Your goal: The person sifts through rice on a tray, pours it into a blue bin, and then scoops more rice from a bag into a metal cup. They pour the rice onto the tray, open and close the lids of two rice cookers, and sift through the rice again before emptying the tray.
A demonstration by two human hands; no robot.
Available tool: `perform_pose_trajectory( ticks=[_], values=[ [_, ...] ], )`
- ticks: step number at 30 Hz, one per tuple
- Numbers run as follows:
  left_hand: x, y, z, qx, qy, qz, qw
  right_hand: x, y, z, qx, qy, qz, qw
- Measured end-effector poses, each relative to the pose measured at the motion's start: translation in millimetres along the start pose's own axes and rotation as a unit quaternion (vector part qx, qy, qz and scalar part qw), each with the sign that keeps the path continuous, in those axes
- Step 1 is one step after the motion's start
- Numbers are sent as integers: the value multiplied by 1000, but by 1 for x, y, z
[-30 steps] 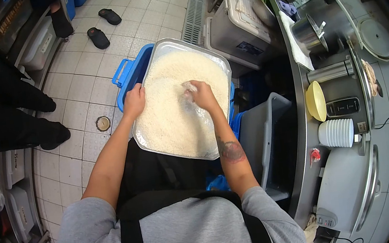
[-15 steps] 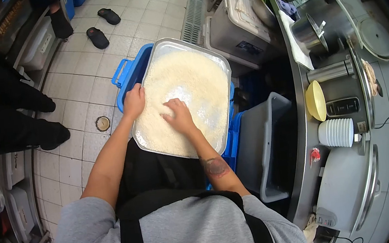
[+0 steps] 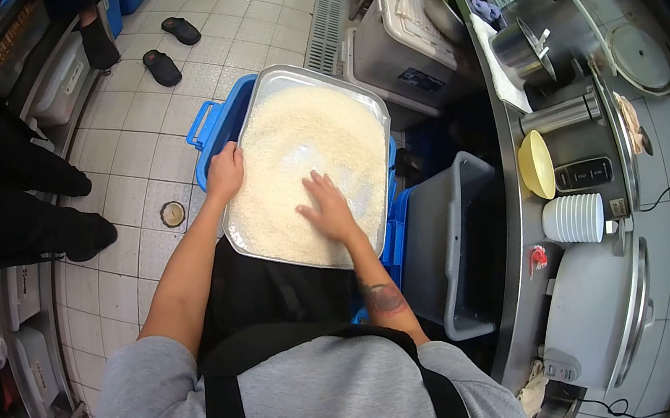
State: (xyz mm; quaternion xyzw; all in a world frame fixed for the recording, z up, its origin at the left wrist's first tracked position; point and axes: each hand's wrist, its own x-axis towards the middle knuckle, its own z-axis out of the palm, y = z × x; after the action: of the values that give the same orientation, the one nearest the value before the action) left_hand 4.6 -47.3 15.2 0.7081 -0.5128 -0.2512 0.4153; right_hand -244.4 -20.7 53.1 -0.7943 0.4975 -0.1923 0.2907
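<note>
A rectangular metal tray [image 3: 376, 106] lies in front of me, spread with pale cream crumbs [image 3: 322, 113]. Shiny bare metal shows through around its middle. My left hand [image 3: 226, 174] is closed on the tray's left rim, thumb side up. Fingers spread, my right hand [image 3: 327, 210] rests palm down on the crumbs in the lower right part of the tray. Under the tray stands a blue plastic crate [image 3: 206, 129], with its handle sticking out at the left.
On the right, a steel counter carries a yellow bowl [image 3: 537, 165], stacked white bowls [image 3: 573, 220] and a steel pot [image 3: 519, 51]. A grey bin [image 3: 455, 252] stands beside the crate. At left are another person's legs [image 3: 29, 203]; black clogs [image 3: 162, 68] lie on the tiled floor.
My right hand has slid right and slightly toward me over the crumbs, its curled fingers now spreading out. My left hand keeps its hold on the rim.
</note>
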Motion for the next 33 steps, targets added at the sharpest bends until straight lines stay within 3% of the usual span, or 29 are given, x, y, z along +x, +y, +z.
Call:
perform_pose_trajectory(
  ticks=[2,8,21,29,33],
  values=[
    [1,-2,1,4,-4,5,1000,-14,-14,7,-163,2,-10,987],
    [2,-2,1,9,-12,-7,1000,-20,-11,14,-119,48,-8,992],
    [1,1,-2,4,-10,1,1000,-19,-10,15,-123,52,-10,991],
    [1,1,-2,-1,-7,2,1000,-19,-8,14,-67,137,11,988],
    [1,1,-1,6,-8,2,1000,-19,-10,12,-56,135,4,989]
  ],
)
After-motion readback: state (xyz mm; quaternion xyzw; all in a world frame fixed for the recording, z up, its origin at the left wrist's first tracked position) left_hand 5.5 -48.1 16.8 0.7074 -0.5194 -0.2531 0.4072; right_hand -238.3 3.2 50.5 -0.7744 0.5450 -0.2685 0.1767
